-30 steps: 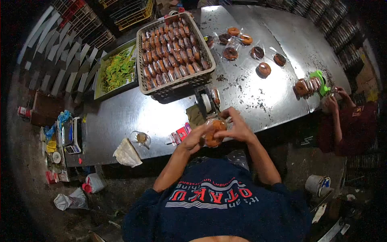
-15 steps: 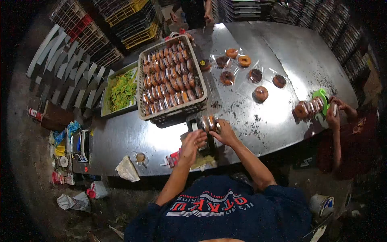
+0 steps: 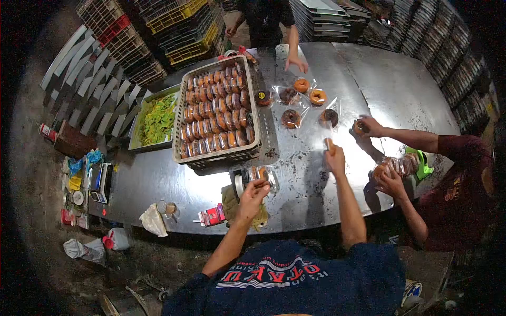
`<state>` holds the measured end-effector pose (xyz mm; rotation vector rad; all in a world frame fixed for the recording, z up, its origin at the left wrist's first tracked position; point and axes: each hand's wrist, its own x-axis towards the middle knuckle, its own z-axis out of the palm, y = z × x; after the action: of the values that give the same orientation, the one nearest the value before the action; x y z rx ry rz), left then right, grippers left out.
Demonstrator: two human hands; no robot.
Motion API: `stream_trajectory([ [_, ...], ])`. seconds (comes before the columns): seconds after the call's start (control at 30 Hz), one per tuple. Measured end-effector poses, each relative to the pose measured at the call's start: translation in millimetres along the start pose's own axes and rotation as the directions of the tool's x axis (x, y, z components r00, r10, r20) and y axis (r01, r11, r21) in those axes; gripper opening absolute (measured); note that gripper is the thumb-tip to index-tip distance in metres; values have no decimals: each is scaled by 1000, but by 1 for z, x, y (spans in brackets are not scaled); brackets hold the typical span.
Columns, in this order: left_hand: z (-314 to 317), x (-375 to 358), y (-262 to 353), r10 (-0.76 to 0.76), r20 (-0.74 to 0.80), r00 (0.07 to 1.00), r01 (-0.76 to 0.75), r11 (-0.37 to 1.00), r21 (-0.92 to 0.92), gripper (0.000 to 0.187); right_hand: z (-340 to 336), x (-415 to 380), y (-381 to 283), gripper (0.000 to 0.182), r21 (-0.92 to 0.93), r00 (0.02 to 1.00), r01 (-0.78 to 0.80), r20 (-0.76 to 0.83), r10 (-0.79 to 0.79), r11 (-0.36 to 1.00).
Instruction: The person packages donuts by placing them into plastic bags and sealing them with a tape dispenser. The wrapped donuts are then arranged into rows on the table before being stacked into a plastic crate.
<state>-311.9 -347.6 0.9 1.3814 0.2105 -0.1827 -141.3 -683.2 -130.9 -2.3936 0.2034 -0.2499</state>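
Steel table (image 3: 316, 200), R hand (image 3: 334, 158) hides bagged donut (image 3: 329, 143), L hand (image 3: 254, 190) grip unclear

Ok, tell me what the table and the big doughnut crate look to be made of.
The table looks like bare sheet metal, probably steel: grey, with bright glare and reflections. The doughnut crate looks like moulded plastic: matt grey, with an open lattice wall.

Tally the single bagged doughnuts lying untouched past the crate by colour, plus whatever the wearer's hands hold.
dark doughnuts: 4
orange doughnuts: 2
bagged doughnut in left hand: 1
picked-up doughnut in right hand: 1
Total: 8
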Motion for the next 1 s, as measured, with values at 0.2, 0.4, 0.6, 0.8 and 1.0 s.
stream_trajectory([
  [0.2, 14, 14, 7, -24, 308, 951, 84, 980, -183, 72, -55, -146, -170, 39, 845, 914, -248, 366, -175, 474],
  [0.4, -16, -17, 26, -175, 418, 891, 147, 984, 99, 50, -62, -192, -212, 19, 317, 936, 343, -40, -349, 884],
  [0.6, -52, -49, 21, 1, 346, 938, 92, 963, -252, 40, -45, -225, -256, 15, 578, 969, 188, 21, -245, 794],
  [0.8, -78, -66, 37, -98, 199, 975, 152, 948, -280, 36, -17, -253, -267, 13, 550, 952, -253, 288, 104, 796],
  [1.0, -103, -78, 43, 60, 32, 998, -59, 997, -42, 30, 2, -284, -318, 49, 198, 832, 522, -330, -445, 830],
])
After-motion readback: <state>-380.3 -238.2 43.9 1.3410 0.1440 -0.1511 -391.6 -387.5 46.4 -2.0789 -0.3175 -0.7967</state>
